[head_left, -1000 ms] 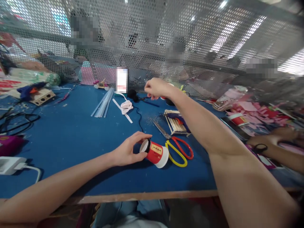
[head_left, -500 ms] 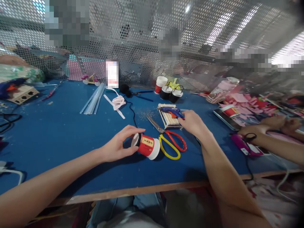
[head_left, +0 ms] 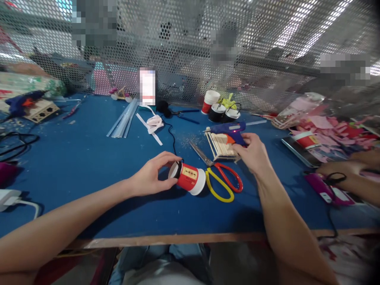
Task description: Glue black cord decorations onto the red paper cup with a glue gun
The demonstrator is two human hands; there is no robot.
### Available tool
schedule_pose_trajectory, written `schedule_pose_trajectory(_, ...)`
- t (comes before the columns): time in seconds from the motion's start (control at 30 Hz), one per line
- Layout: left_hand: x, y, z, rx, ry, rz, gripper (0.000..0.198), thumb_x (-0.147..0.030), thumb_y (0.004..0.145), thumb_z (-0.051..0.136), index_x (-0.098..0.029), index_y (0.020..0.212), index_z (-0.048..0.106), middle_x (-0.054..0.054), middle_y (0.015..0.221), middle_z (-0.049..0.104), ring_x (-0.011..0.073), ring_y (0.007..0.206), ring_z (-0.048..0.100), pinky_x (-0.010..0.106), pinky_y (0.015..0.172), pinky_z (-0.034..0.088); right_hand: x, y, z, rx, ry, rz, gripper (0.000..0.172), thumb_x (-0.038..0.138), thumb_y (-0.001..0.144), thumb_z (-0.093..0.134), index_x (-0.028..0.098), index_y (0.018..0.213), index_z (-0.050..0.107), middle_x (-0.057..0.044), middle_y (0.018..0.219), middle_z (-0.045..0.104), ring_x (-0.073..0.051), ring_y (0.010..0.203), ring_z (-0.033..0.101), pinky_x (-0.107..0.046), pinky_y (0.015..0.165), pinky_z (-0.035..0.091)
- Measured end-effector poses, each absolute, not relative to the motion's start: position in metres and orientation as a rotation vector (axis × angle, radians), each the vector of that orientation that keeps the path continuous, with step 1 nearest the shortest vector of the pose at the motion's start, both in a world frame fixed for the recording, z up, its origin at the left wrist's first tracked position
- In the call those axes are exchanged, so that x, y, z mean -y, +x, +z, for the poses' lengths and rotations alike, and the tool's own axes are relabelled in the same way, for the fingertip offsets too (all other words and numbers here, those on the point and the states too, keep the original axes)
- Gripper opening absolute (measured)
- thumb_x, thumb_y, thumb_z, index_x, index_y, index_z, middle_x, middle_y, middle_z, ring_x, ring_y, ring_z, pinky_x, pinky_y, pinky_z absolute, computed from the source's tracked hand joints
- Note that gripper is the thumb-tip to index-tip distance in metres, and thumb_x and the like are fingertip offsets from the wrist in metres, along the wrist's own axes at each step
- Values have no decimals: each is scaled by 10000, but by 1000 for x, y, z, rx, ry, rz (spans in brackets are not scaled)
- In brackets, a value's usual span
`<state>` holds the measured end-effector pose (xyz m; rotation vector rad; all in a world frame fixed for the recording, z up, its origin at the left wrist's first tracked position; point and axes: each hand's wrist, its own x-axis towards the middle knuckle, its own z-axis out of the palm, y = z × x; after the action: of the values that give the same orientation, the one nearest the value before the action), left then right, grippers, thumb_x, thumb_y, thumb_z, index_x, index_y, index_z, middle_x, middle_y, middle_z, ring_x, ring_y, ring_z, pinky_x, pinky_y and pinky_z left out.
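My left hand (head_left: 156,176) is closed on a red and white paper cup (head_left: 190,178) lying on its side, thumb and fingers at the black-banded end. A blue hot glue gun (head_left: 227,128) with an orange trigger is in my right hand (head_left: 252,152), its fingers wrapped round the handle. The gun's nozzle points left, above a small rack of wooden sticks (head_left: 221,147). Between my hands lie large scissors (head_left: 224,180) with one red and one yellow handle, blades partly apart.
Clear glue sticks (head_left: 123,118), a white ribbon (head_left: 154,123) and pliers (head_left: 185,114) lie farther back. Small black cups (head_left: 218,113) stand by the mesh screen. At right are a phone (head_left: 299,151), pink scraps and another person's hand (head_left: 341,170). A second glue gun (head_left: 25,103) rests at left.
My right hand has lifted the glue gun off the stick rack. My left hand still holds the cup at about the same place. The whole view has shifted slightly.
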<state>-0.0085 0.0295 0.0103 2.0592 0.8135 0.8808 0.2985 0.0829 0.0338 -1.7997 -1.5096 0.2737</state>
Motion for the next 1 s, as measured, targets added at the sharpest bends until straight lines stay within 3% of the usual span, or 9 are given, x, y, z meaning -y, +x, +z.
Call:
schedule_pose_trajectory(0.07, -33, -11, 11, -841, 2068, 914, 436, -201, 761, 592, -167, 1181, 481, 123, 1173, 497, 204, 1041, 536, 336, 880, 494, -74, 293, 40, 1491, -1589, 502, 347, 294, 668, 641, 187, 987, 559, -80, 965, 664, -217, 852, 628, -321, 702, 497)
schedule_pose_trajectory(0.2, -38, -15, 15, -935, 2131, 930, 465, -203, 743, 604, -160, 1190, 484, 124, 1174, 502, 204, 1012, 553, 336, 861, 498, -49, 274, 54, 1641, -1565, 735, 167, 393, 700, 629, 233, 747, 610, -8, 671, 647, -190, 636, 618, -305, 559, 495)
schedule_pose_trajectory(0.37, -42, -18, 13, -939, 2173, 957, 463, -207, 743, 605, -154, 1189, 494, 128, 1174, 507, 206, 1029, 550, 341, 884, 488, -21, 249, 57, 1825, -1417, 842, 143, 369, 738, 592, 284, 835, 655, 7, 657, 657, -158, 496, 574, -299, 487, 492)
schedule_pose_trajectory(0.43, -43, -18, 11, -930, 2180, 968, 467, -214, 744, 608, -153, 1192, 495, 128, 1164, 515, 205, 1030, 551, 347, 892, 485, -14, 243, 55, 1872, -1424, 797, 119, 363, 720, 602, 285, 791, 658, -10, 676, 671, -174, 497, 587, -308, 461, 491)
schedule_pose_trajectory(0.57, -44, -18, 12, -947, 2184, 969, 480, -227, 743, 612, -157, 1204, 496, 128, 1155, 524, 209, 1026, 554, 359, 891, 487, -7, 232, 58, 1949, -1417, 611, 60, 330, 691, 587, 292, 655, 616, -23, 614, 650, -215, 578, 631, -348, 562, 532)
schedule_pose_trajectory(1.0, -44, -17, 15, -995, 2187, 951, 482, -226, 738, 617, -152, 1200, 503, 126, 1158, 521, 207, 1025, 553, 362, 897, 486, 2, 230, 52, 2155, -1414, 480, 105, 273, 738, 524, 306, 730, 623, -26, 652, 647, -192, 564, 619, -332, 521, 508)
